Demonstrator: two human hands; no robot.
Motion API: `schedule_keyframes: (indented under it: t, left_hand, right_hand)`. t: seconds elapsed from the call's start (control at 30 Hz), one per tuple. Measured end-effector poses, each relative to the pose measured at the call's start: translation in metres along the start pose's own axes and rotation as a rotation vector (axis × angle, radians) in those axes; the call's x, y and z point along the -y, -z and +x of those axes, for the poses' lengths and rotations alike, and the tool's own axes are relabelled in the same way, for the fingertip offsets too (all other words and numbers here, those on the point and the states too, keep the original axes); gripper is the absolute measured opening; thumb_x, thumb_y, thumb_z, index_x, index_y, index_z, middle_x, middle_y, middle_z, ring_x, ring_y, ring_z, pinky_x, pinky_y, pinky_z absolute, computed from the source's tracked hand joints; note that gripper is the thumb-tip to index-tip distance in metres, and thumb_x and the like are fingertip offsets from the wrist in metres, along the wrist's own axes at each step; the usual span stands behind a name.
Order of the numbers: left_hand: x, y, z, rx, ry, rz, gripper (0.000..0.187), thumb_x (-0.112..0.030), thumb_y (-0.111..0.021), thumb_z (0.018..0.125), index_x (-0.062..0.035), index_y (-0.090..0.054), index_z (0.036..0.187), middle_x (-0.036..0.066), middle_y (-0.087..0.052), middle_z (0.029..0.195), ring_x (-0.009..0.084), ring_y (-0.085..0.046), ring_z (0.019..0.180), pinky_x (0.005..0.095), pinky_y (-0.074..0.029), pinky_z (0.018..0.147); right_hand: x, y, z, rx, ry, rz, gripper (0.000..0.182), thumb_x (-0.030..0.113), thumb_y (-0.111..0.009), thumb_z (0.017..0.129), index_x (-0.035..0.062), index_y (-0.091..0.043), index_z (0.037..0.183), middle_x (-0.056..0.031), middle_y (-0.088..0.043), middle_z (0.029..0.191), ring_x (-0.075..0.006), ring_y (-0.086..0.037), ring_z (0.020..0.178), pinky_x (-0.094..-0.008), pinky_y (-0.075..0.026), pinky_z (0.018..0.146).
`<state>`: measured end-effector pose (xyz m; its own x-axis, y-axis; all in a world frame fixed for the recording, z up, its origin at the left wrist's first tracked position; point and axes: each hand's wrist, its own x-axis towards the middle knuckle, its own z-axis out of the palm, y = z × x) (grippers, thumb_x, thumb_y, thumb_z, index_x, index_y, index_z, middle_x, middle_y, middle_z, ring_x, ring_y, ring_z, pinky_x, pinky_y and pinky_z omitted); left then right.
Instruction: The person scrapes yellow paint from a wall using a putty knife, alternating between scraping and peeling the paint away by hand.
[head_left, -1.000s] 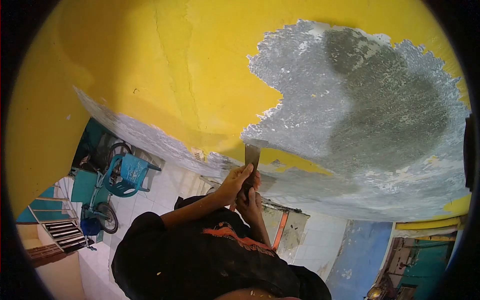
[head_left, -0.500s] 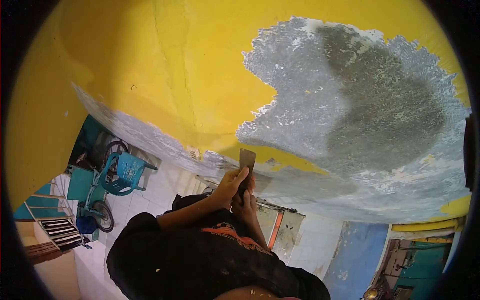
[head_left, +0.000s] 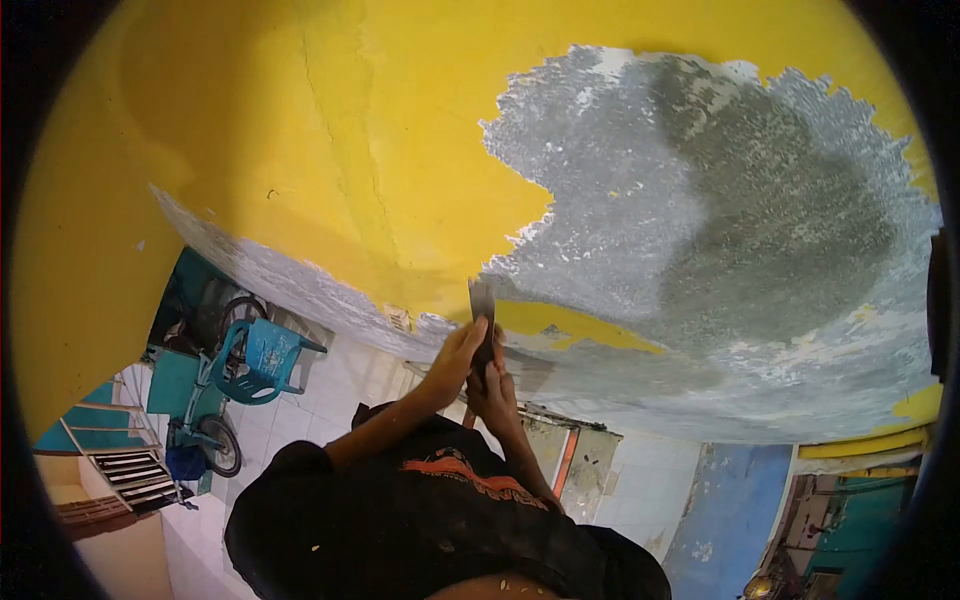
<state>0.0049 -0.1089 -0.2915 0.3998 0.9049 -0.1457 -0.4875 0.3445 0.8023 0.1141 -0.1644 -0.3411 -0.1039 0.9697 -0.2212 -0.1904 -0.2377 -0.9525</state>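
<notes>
A scraper (head_left: 482, 300) with a flat metal blade is held in both hands. My left hand (head_left: 455, 365) is closed around it from the left, thumb along the blade's lower part. My right hand (head_left: 495, 398) grips the dark handle lower down. The blade points up at the yellow painted wall (head_left: 420, 190), and its tip lies at the jagged edge of the large bare grey patch (head_left: 600, 220). Whether the tip presses on the wall cannot be made out. Below the tip on the right runs a strip of yellow paint (head_left: 570, 325).
A teal plastic chair (head_left: 262, 360) and a bicycle (head_left: 215, 440) stand on the tiled floor to the left. A blue wall section (head_left: 725, 510) is at the lower right. Cracks run down the yellow paint. A wooden rack (head_left: 130, 470) is at the far left.
Both hands have moved the scraper slightly up and left, so its tip now reaches the grey patch's left edge. The blade has turned more upright. The camera view has shifted a little.
</notes>
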Motion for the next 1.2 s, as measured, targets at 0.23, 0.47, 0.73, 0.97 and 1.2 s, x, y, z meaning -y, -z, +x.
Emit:
schedule_keyframes:
  t: [0.23,0.47,0.73,0.97,1.2]
  left_hand:
    - [0.017,-0.003,-0.013,0.009,0.146,0.096,0.038,-0.04,-0.036,0.096,-0.0068,-0.047,0.083,0.001,-0.05,0.064,0.0105,-0.049,0.057,0.0242,-0.041,0.054]
    - [-0.017,-0.019,0.018,-0.091,-0.141,-0.069,0.039,-0.041,-0.038,0.095,-0.0083,-0.044,0.076,-0.001,-0.041,0.058,0.01,-0.043,0.052,0.0247,-0.04,0.053]
    - [0.019,-0.005,-0.001,-0.021,0.001,0.019,0.037,-0.038,-0.038,0.096,-0.0059,-0.047,0.079,0.002,-0.05,0.064,0.0118,-0.053,0.06,0.0231,-0.043,0.054]
    - [0.003,-0.013,0.012,-0.045,-0.063,0.066,0.035,-0.036,-0.038,0.096,-0.0048,-0.05,0.084,0.004,-0.053,0.067,0.0091,-0.053,0.061,0.0184,-0.041,0.051]
    - [0.011,-0.013,0.009,0.004,-0.054,0.041,0.033,-0.035,-0.04,0.096,-0.0059,-0.05,0.083,0.002,-0.052,0.066,0.0084,-0.052,0.06,0.0202,-0.041,0.054]
  right_hand:
    - [-0.023,-0.004,-0.016,-0.133,0.066,0.266,0.032,0.03,-0.034,0.096,0.0047,-0.046,0.08,0.0016,-0.035,0.057,-0.0077,-0.034,0.047,-0.0243,-0.026,0.041]
    - [0.01,0.007,0.021,0.047,-0.021,0.159,0.029,0.031,-0.042,0.095,0.005,-0.046,0.083,0.002,-0.042,0.068,-0.0058,-0.039,0.055,-0.0196,-0.03,0.047]
    - [-0.01,0.012,-0.012,0.073,-0.055,0.38,0.042,0.037,-0.042,0.094,0.0127,-0.033,0.127,0.001,-0.042,0.073,-0.005,-0.038,0.052,-0.0183,-0.03,0.044]
    - [0.021,-0.004,-0.008,-0.057,0.048,-0.28,0.041,0.036,-0.042,0.094,0.016,-0.032,0.128,-0.0018,-0.043,0.074,-0.0053,-0.039,0.05,-0.0177,-0.032,0.041]
    - [0.009,0.001,-0.012,-0.27,-0.212,0.424,0.033,0.033,-0.041,0.095,0.0091,-0.039,0.117,-0.0016,-0.046,0.072,-0.006,-0.042,0.048,-0.019,-0.032,0.04]
